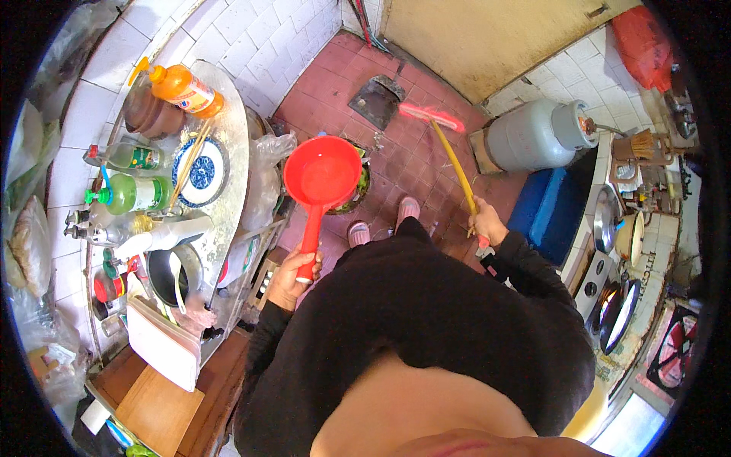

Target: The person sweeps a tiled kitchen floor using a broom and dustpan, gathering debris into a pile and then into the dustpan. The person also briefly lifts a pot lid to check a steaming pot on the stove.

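Observation:
My left hand [294, 273] grips the handle of a red plastic dipper [322, 170]. Its bowl faces up; a little clear liquid may lie inside, but I cannot tell. Partly hidden behind the bowl is a container with green leafy scraps [361, 191]. The yellow handle of a broom [454, 157] is held in my right hand [488, 221]. Its pink head [432, 116] rests at the red-tiled floor, close beside a dark dustpan [377, 101] that lies on the tiles.
A grey gas cylinder [522, 137] stands at the right, near a blue bin [539, 211]. On the left, a table [231, 145] bears an orange pump bottle [188, 91], a blue-and-white plate [201, 171] with chopsticks, and a dark pot [174, 274]. A stove [597, 285] lines the right side.

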`<move>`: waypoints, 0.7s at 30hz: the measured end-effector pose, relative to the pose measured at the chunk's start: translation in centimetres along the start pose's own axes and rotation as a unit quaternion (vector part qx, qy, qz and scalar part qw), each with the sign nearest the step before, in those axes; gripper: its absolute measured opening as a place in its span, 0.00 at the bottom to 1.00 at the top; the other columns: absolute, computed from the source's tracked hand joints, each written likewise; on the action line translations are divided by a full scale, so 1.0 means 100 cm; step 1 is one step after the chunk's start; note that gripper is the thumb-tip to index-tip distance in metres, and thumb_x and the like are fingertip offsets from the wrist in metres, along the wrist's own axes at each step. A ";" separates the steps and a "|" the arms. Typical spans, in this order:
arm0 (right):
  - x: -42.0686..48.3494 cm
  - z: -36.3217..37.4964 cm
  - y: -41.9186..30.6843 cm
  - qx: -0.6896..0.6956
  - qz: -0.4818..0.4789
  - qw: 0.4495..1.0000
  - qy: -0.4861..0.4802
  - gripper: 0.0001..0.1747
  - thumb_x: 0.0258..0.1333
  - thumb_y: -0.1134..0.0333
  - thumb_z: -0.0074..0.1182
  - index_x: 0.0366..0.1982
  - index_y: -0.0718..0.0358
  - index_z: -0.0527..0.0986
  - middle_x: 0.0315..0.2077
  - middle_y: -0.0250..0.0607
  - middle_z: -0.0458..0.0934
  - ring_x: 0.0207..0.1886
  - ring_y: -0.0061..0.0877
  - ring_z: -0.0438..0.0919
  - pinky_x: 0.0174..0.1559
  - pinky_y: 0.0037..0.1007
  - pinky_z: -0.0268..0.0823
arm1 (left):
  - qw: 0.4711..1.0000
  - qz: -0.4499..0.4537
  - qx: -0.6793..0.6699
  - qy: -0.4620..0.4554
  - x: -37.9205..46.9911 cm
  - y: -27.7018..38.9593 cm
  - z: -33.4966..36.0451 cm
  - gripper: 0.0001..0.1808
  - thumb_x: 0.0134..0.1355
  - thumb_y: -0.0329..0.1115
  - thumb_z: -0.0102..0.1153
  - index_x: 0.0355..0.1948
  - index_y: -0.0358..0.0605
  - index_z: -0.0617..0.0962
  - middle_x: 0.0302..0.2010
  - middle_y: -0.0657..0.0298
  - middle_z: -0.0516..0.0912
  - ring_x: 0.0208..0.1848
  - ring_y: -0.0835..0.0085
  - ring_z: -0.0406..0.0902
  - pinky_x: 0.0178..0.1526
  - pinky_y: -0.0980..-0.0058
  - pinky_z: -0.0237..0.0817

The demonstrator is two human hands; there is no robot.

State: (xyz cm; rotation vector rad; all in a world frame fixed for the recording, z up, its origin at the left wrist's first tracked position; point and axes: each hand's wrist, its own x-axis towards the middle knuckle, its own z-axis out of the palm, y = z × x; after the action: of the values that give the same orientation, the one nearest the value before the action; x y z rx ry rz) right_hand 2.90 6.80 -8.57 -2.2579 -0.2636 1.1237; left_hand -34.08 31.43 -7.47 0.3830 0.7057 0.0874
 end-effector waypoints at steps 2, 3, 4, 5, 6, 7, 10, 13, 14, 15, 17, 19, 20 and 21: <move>0.014 -0.005 0.004 -0.020 0.011 1.000 -0.006 0.34 0.38 0.81 0.46 0.55 0.67 0.58 0.27 0.47 0.73 0.19 0.30 0.73 0.20 0.30 0.66 | 1.000 0.003 -0.008 0.013 0.005 0.000 0.007 0.19 0.51 0.32 0.54 0.45 0.42 0.67 0.28 0.63 0.72 0.23 0.77 0.69 0.23 0.81 0.62; 0.025 -0.007 0.005 -0.008 0.019 1.000 -0.015 0.33 0.38 0.80 0.47 0.53 0.67 0.59 0.27 0.48 0.73 0.21 0.32 0.74 0.21 0.31 0.67 | 1.000 0.003 -0.014 0.021 0.008 0.000 0.011 0.19 0.51 0.32 0.53 0.45 0.42 0.67 0.28 0.62 0.72 0.23 0.76 0.69 0.23 0.81 0.62; 0.038 -0.008 0.006 0.003 0.027 0.999 -0.024 0.31 0.39 0.79 0.48 0.52 0.68 0.61 0.28 0.49 0.73 0.22 0.34 0.75 0.22 0.32 0.67 | 0.999 0.004 -0.021 0.028 0.011 0.000 0.015 0.19 0.51 0.31 0.53 0.45 0.41 0.67 0.28 0.62 0.72 0.23 0.76 0.69 0.23 0.81 0.63; 0.054 -0.014 0.007 0.028 0.012 0.999 -0.044 0.29 0.39 0.77 0.50 0.50 0.69 0.62 0.29 0.51 0.74 0.23 0.35 0.76 0.23 0.33 0.68 | 0.999 0.009 -0.028 0.031 0.016 -0.001 0.020 0.19 0.51 0.31 0.53 0.45 0.41 0.67 0.28 0.61 0.72 0.23 0.76 0.69 0.23 0.81 0.63; 0.075 -0.014 0.005 -0.091 -0.077 0.992 -0.037 0.26 0.40 0.75 0.51 0.47 0.69 0.63 0.29 0.51 0.74 0.25 0.37 0.76 0.25 0.34 0.68 | 0.999 0.013 -0.035 0.035 0.020 -0.001 0.025 0.19 0.52 0.31 0.53 0.46 0.41 0.67 0.29 0.61 0.72 0.23 0.76 0.69 0.23 0.81 0.64; 0.094 -0.016 0.004 -0.095 -0.094 0.990 -0.041 0.26 0.40 0.74 0.51 0.47 0.69 0.63 0.29 0.51 0.74 0.26 0.38 0.76 0.26 0.34 0.68 | 0.998 0.015 -0.041 0.040 0.025 -0.002 0.031 0.19 0.52 0.30 0.53 0.46 0.40 0.66 0.29 0.60 0.72 0.23 0.76 0.69 0.23 0.80 0.64; 0.157 -0.024 -0.009 -0.100 -0.091 0.990 -0.042 0.25 0.42 0.73 0.51 0.46 0.70 0.63 0.27 0.52 0.75 0.31 0.40 0.76 0.31 0.35 0.68 | 0.996 0.030 -0.067 0.054 0.043 -0.003 0.051 0.20 0.52 0.29 0.52 0.47 0.39 0.65 0.30 0.59 0.72 0.22 0.76 0.70 0.22 0.81 0.65; 0.231 -0.018 -0.047 0.004 -0.136 0.988 -0.072 0.28 0.42 0.73 0.48 0.50 0.66 0.62 0.23 0.51 0.74 0.23 0.37 0.76 0.25 0.35 0.68 | 0.993 0.037 -0.086 0.068 0.063 -0.004 0.070 0.21 0.52 0.29 0.53 0.47 0.38 0.65 0.30 0.59 0.72 0.23 0.76 0.70 0.21 0.81 0.66; 0.245 -0.013 -0.054 -0.002 -0.190 0.981 -0.034 0.29 0.43 0.73 0.48 0.51 0.65 0.62 0.22 0.50 0.74 0.21 0.36 0.76 0.23 0.34 0.68 | 0.993 0.039 -0.086 0.068 0.069 -0.004 0.076 0.21 0.52 0.29 0.53 0.47 0.38 0.65 0.30 0.59 0.72 0.23 0.76 0.70 0.21 0.81 0.66; 0.259 -0.009 -0.062 -0.008 -0.171 0.984 -0.043 0.29 0.43 0.73 0.47 0.53 0.64 0.61 0.22 0.49 0.74 0.18 0.34 0.76 0.20 0.34 0.67 | 0.993 0.045 -0.088 0.070 0.074 -0.003 0.082 0.21 0.52 0.30 0.53 0.47 0.38 0.65 0.30 0.59 0.72 0.23 0.76 0.70 0.21 0.81 0.66; 0.275 -0.008 -0.071 0.057 -0.131 0.987 -0.072 0.31 0.43 0.73 0.47 0.54 0.62 0.60 0.20 0.47 0.73 0.16 0.32 0.75 0.17 0.33 0.66 | 0.993 0.048 -0.082 0.074 0.081 -0.003 0.093 0.21 0.52 0.30 0.53 0.47 0.37 0.65 0.30 0.60 0.72 0.23 0.76 0.70 0.21 0.81 0.66; 0.279 -0.014 -0.071 -0.003 -0.142 0.989 -0.031 0.32 0.43 0.72 0.49 0.55 0.63 0.59 0.23 0.46 0.74 0.20 0.33 0.77 0.18 0.33 0.67 | 0.992 0.048 -0.083 0.084 0.087 -0.003 0.103 0.21 0.52 0.30 0.53 0.47 0.36 0.65 0.30 0.60 0.72 0.23 0.76 0.70 0.21 0.81 0.66; 0.279 -0.019 -0.069 -0.025 -0.181 0.983 -0.014 0.32 0.43 0.72 0.49 0.55 0.63 0.59 0.23 0.46 0.74 0.20 0.33 0.77 0.19 0.33 0.67 | 0.992 0.048 -0.085 0.086 0.090 -0.003 0.107 0.21 0.52 0.30 0.53 0.47 0.36 0.65 0.29 0.60 0.72 0.23 0.76 0.70 0.21 0.81 0.65; 0.278 -0.024 -0.067 -0.058 -0.192 0.980 0.014 0.32 0.43 0.72 0.49 0.55 0.63 0.60 0.24 0.46 0.74 0.21 0.32 0.77 0.19 0.33 0.67 | 0.991 0.049 -0.088 0.087 0.092 -0.004 0.111 0.21 0.52 0.30 0.53 0.47 0.36 0.65 0.29 0.60 0.72 0.23 0.76 0.70 0.21 0.81 0.65</move>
State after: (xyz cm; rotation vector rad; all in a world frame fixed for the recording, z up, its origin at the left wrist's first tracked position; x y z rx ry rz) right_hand 22.68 22.84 -21.88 -2.1940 -0.7346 0.8894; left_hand -19.87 29.49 -5.56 0.2426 0.8435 0.2766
